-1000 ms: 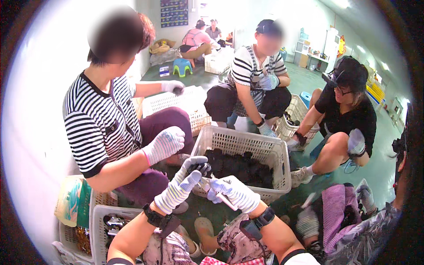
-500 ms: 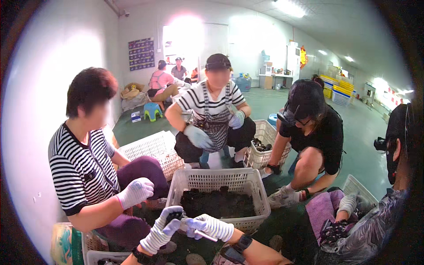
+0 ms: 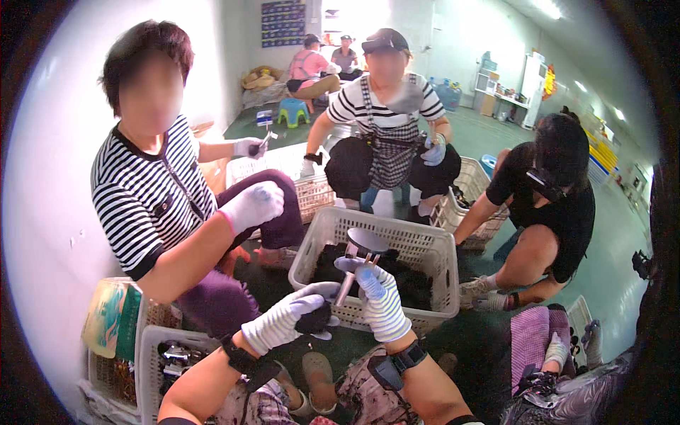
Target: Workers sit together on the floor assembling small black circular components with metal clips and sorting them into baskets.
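My left hand (image 3: 287,322), in a striped white glove with grey-blue fingers, is closed around a dark rounded lump (image 3: 315,320). Close to its right, my right hand (image 3: 384,303), gloved alike, grips a silvery metal piece (image 3: 346,287) with a tube-like stem. A flat round grey disc (image 3: 367,241) rises above those fingers and seems part of the same piece. Both hands are raised at the near side of a white plastic crate (image 3: 448,287), which holds a heap of dark clumps (image 3: 411,276). What the clumps are I cannot make out.
A white crate with shiny metal pieces (image 3: 177,358) stands at lower left, beside a green and cream box (image 3: 113,319). Around the middle crate sit co-workers: one left in stripes (image 3: 149,205), one across in an apron (image 3: 389,142), one right in black (image 3: 552,212). More crates (image 3: 471,205) stand behind.
The view has shifted left and downward. My hands have moved slightly apart, and the metal piece now stands upright with its disc showing. The left co-worker's far hand now shows, holding something small.
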Demonstrator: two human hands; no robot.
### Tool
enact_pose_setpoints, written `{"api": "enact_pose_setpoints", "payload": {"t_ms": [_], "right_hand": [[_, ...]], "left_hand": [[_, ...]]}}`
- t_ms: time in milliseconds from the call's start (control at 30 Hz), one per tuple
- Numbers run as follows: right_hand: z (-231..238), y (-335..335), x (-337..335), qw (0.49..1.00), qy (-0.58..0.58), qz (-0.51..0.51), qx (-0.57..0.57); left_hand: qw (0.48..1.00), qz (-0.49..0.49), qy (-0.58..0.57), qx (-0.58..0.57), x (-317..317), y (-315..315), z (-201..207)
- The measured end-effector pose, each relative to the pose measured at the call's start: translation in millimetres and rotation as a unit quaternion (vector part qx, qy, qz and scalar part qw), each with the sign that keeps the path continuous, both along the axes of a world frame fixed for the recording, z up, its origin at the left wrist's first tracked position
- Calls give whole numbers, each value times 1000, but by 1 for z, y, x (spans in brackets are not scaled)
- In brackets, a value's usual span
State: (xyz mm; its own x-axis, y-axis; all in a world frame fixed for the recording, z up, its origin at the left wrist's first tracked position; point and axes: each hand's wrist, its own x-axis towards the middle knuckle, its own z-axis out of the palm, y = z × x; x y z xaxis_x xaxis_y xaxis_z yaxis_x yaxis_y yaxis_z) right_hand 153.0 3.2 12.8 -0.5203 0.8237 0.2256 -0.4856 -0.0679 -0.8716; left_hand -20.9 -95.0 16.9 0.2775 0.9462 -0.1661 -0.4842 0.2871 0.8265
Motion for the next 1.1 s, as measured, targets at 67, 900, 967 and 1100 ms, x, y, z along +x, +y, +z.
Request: {"api": "enact_pose_setpoints", "payload": {"t_ms": [67,900,967,1100], "right_hand": [[3,-5,0,1000,-15,13,-13],[17,36,-7,982,-8,-128,138],[19,35,-10,972,-64,-163,159],[24,25,-14,983,-32,-118,138]], "left_hand": [[1000,-5,3,-12,8,0,2],[803,591,67,36,-110,-281,60],[767,636,43,-64,-119,-309,19],[747,622,-77,-222,-133,-332,-84]]}}
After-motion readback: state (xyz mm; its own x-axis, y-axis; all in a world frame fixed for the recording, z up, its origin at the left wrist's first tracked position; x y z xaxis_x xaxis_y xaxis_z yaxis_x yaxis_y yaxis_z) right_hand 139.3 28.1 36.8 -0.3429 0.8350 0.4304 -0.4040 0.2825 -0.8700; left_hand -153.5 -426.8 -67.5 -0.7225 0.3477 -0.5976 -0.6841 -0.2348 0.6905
